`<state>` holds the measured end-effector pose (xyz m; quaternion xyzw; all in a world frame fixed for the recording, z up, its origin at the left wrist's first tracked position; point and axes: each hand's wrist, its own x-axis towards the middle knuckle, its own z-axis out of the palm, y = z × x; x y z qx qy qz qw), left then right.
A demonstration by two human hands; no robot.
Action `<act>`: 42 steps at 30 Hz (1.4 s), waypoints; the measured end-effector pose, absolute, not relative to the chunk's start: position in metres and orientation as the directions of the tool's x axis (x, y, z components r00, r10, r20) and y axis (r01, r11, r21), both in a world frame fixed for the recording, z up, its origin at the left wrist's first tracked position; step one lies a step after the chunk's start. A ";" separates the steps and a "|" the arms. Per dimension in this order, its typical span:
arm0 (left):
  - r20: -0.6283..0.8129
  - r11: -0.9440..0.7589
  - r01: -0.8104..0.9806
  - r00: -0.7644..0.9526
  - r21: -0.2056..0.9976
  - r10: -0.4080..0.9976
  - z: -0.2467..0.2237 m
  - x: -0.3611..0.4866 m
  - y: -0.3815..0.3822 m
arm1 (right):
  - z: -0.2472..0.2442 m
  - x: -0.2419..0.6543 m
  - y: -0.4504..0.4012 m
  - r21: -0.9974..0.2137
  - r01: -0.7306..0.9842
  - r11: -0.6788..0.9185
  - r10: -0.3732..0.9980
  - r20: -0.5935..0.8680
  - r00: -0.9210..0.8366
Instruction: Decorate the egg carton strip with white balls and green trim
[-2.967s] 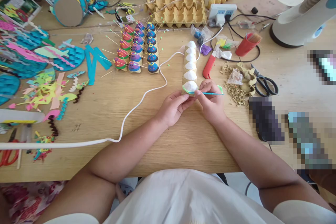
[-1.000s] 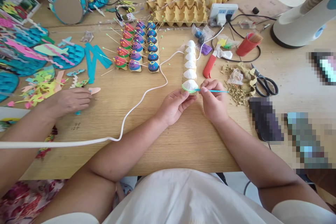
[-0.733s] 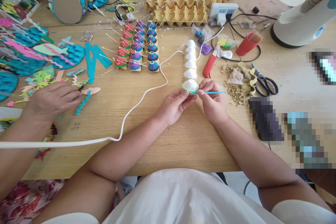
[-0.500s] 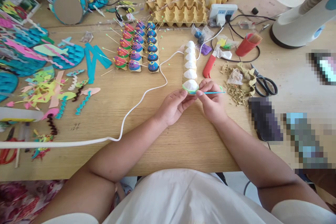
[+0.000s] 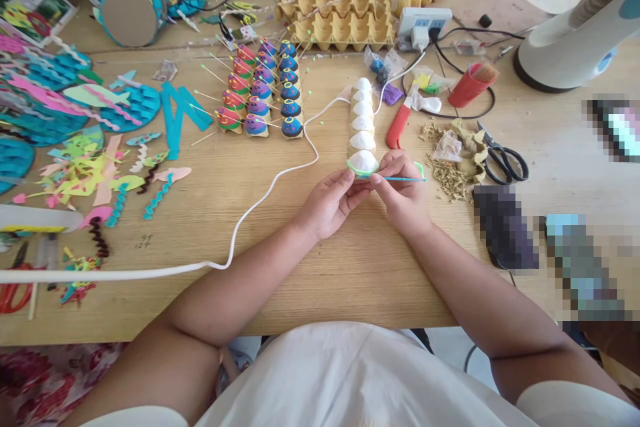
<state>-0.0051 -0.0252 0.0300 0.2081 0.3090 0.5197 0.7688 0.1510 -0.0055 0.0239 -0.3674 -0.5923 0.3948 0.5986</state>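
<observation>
A strip of egg carton (image 5: 363, 121) with several white-covered bumps lies in front of me, pointing away. Along the lower edge of its nearest bump runs a light green strip (image 5: 357, 171); a loose green end shows beyond my right fingers. My left hand (image 5: 334, 203) pinches the near left edge of the carton, thumb on the green strip. With thumb and fingers closed, my right hand (image 5: 404, 195) grips a thin blue stick (image 5: 406, 179) at the near right edge. Whether the stick touches the green strip is hidden by my fingers.
Painted carton caterpillars (image 5: 257, 88) with pins stand left of centre. A white cable (image 5: 250, 210) crosses the table. A red-handled tool (image 5: 399, 125), scissors (image 5: 506, 157) and wood shavings (image 5: 447, 177) lie to the right. Egg trays (image 5: 345, 13) and a power strip (image 5: 425, 21) are behind.
The blue stick and my right hand have shifted slightly left and the stick's outer end sits a little lower. My left hand keeps its place on the carton.
</observation>
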 end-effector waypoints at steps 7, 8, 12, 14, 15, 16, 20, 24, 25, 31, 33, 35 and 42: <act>-0.302 0.397 -0.669 0.260 0.629 0.917 0.031 -0.006 -0.025 | 0.020 0.150 -0.004 -0.922 -0.116 0.370 0.927 0.374 -0.014; -0.296 0.396 -0.674 0.266 0.624 0.918 0.031 -0.007 -0.025 | 0.018 0.150 -0.003 -0.921 -0.166 0.353 0.933 0.360 -0.014; -0.259 0.385 -0.705 0.286 0.596 0.923 0.031 -0.007 -0.024 | 0.015 0.152 0.001 -0.911 -0.321 0.257 0.958 0.285 -0.041; -0.264 0.385 -0.704 0.281 0.596 0.923 0.032 -0.007 -0.024 | 0.015 0.152 0.003 -0.914 -0.340 0.222 0.964 0.258 -0.062; -0.278 0.391 -0.696 0.276 0.602 0.920 0.032 -0.007 -0.024 | 0.015 0.151 0.003 -0.913 -0.347 0.213 0.966 0.251 -0.068; -0.295 0.397 -0.687 0.268 0.609 0.917 0.033 -0.007 -0.024 | 0.015 0.151 0.004 -0.912 -0.353 0.208 0.966 0.248 -0.073; -0.308 0.400 -0.679 0.260 0.616 0.915 0.033 -0.007 -0.024 | 0.013 0.150 0.004 -0.908 -0.371 0.193 0.969 0.236 -0.073; -0.268 0.381 -0.692 0.272 0.613 0.924 0.032 -0.007 -0.023 | 0.016 0.150 0.003 -0.911 -0.371 0.180 0.972 0.223 -0.076; -0.263 0.377 -0.694 0.270 0.614 0.926 0.031 -0.008 -0.023 | 0.018 0.150 0.002 -0.910 -0.377 0.175 0.972 0.221 -0.083; -0.286 0.383 -0.685 0.257 0.620 0.923 0.032 -0.008 -0.023 | 0.021 0.150 0.003 -0.905 -0.398 0.153 0.978 0.196 -0.069; -0.273 0.375 -0.690 0.259 0.619 0.927 0.032 -0.008 -0.024 | 0.020 0.150 0.004 -0.903 -0.409 0.133 0.982 0.174 -0.066; -0.267 0.374 -0.689 0.263 0.621 0.927 0.031 -0.009 -0.024 | 0.020 0.150 0.003 -0.898 -0.427 0.104 0.985 0.152 -0.081; -0.252 0.367 -0.668 0.267 0.648 0.930 0.030 -0.008 -0.023 | 0.026 0.149 0.001 -0.874 -0.483 0.063 0.985 0.132 -0.110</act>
